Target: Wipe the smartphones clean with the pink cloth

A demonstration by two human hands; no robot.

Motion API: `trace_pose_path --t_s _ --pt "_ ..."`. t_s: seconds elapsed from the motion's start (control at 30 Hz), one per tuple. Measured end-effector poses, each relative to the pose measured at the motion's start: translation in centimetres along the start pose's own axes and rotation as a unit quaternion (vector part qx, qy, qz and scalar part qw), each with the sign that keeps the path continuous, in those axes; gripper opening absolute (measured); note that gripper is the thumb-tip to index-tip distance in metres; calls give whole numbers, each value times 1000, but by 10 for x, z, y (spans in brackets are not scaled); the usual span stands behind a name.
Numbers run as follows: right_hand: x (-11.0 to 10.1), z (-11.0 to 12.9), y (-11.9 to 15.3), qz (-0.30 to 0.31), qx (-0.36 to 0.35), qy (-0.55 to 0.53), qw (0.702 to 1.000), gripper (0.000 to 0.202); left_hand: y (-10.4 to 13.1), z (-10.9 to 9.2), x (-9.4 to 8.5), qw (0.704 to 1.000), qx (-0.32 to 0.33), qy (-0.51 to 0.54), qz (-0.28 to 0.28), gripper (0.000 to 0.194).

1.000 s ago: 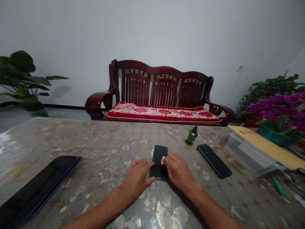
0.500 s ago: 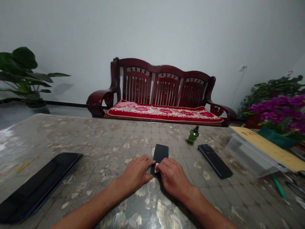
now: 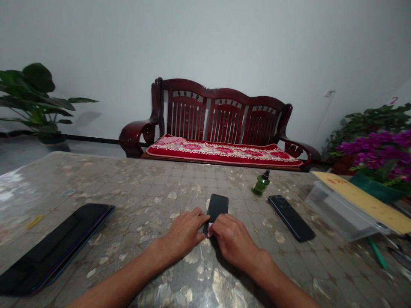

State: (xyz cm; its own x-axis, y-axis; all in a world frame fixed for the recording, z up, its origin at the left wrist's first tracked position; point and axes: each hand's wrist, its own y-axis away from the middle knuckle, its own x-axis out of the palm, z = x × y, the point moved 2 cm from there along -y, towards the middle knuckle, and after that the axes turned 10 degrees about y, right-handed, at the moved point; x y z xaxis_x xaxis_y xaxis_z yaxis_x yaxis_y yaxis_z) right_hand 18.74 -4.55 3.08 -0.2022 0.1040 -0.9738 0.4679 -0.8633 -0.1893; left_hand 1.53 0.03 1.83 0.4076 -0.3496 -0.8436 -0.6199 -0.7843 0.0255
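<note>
A dark phone [image 3: 218,205] lies face up on the patterned tabletop in front of me. My left hand [image 3: 186,229] rests at its left side, thumb and fingertips against the phone's edge. In my right hand [image 3: 231,236] a small pink cloth [image 3: 210,229] is pinched, pressed on the lower part of the screen. The right fingers hide the phone's lower right corner. To the right lies another black phone [image 3: 291,217], and behind it stands a small green spray bottle [image 3: 261,183].
At the left lies a large black flat device [image 3: 58,248], near a yellow band [image 3: 34,221]. A clear plastic box [image 3: 342,214] with a yellow sheet [image 3: 366,199] on top sits at the right, with a green pen [image 3: 377,252] beside it. Beyond the table [image 3: 128,175] stands a wooden bench [image 3: 221,115].
My right hand and the pink cloth have moved slightly down along the phone's screen. The left hand still rests at the phone's edge. The whole view has shifted slightly.
</note>
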Motion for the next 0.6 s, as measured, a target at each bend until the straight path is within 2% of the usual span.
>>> trace_pose_path --t_s 0.1,0.23,0.33,0.47,0.6 --pt "-3 0 -1 16 -16 -2 1000 24 1 0 -1 1000 -3 7 3 35" --pt "-13 -7 1 60 2 -15 998 25 1 0 -4 1000 -5 8 6 39" --pt "-9 -7 0 29 9 -10 999 24 0 -2 -6 1000 -4 9 14 38" --pt "7 0 -2 -30 -17 -2 999 23 -1 -3 -7 1000 -2 14 17 35" --pt "8 1 -1 -36 -42 -10 998 24 -3 -2 -8 1000 -9 14 17 32"
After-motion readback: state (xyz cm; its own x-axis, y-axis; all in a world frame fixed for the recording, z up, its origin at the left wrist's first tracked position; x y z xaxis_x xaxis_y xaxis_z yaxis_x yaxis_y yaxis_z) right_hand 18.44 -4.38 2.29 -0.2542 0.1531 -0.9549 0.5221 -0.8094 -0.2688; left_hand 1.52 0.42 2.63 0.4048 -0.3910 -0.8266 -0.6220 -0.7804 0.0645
